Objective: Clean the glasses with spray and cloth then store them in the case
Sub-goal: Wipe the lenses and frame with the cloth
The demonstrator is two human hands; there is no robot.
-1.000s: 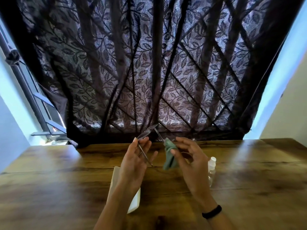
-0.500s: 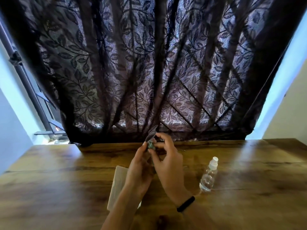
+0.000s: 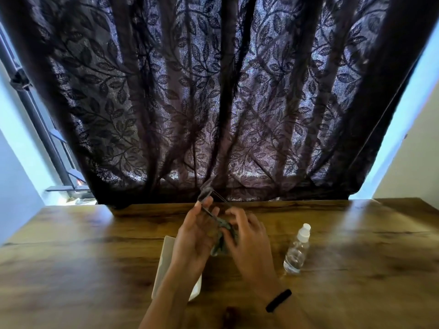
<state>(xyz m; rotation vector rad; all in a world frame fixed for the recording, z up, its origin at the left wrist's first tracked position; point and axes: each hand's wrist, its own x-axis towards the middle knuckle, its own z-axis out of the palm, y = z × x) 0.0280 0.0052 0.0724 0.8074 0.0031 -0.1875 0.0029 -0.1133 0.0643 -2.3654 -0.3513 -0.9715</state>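
Note:
My left hand (image 3: pixel 194 236) holds the thin-framed glasses (image 3: pixel 206 195) up above the table, lenses pointing away toward the curtain. My right hand (image 3: pixel 247 236) pinches the grey-green cloth (image 3: pixel 222 241) around one arm of the glasses, between the two hands. The white glasses case (image 3: pixel 166 262) lies on the table under my left forearm, partly hidden. A small clear spray bottle (image 3: pixel 297 251) with a white nozzle stands upright to the right of my right hand.
The wooden table (image 3: pixel 83 269) stretches wide on both sides. A dark leaf-patterned curtain (image 3: pixel 213 103) hangs along the table's far edge. A black band is on my right wrist.
My right hand with the cloth went up to the lenses half a second ago and has since slid down along the arm of the glasses. The left hand keeps hold of the frame.

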